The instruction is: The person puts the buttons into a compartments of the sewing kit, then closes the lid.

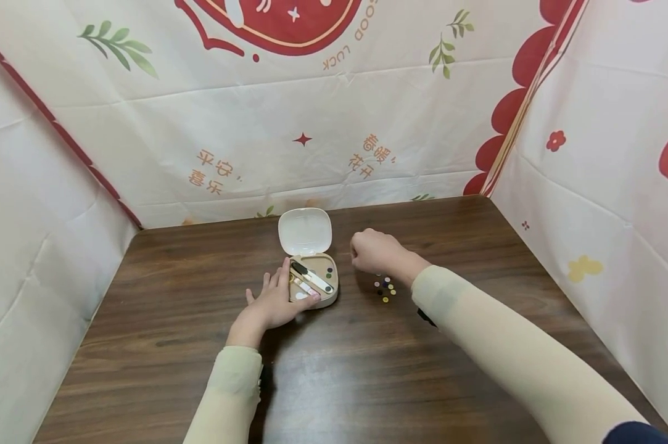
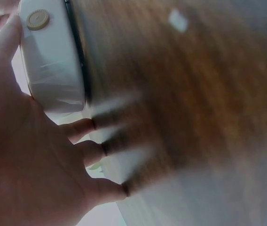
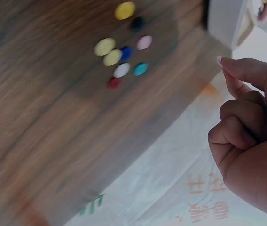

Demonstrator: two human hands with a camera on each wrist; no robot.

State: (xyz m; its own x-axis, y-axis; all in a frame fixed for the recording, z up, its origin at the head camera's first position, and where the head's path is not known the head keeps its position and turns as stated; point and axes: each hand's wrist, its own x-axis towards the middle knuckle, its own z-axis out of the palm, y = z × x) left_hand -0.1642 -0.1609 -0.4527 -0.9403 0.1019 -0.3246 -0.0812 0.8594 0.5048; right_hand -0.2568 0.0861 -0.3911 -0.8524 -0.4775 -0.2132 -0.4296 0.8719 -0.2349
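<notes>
A beige sewing kit case (image 1: 334,294) stands with its white lid (image 1: 305,231) tipped back. Inside lie a slim black-and-white tool (image 1: 311,275) and several small dark buttons (image 1: 329,275). My left hand (image 1: 269,306) grips the case, thumb at the front edge and index finger along the left side; in the left wrist view its other fingers (image 2: 92,153) reach the table. To the right of the case, my right hand (image 1: 379,251) is raised with thumb and index tips (image 3: 232,66) together. Nothing shows between those tips. Loose coloured buttons (image 3: 113,57) lie near its wrist.
The brown wooden table (image 1: 189,345) meets a printed white cloth (image 1: 245,129) behind the case. More cloth hangs at the left and right sides. A round beige catch (image 2: 38,20) sits on the case's side.
</notes>
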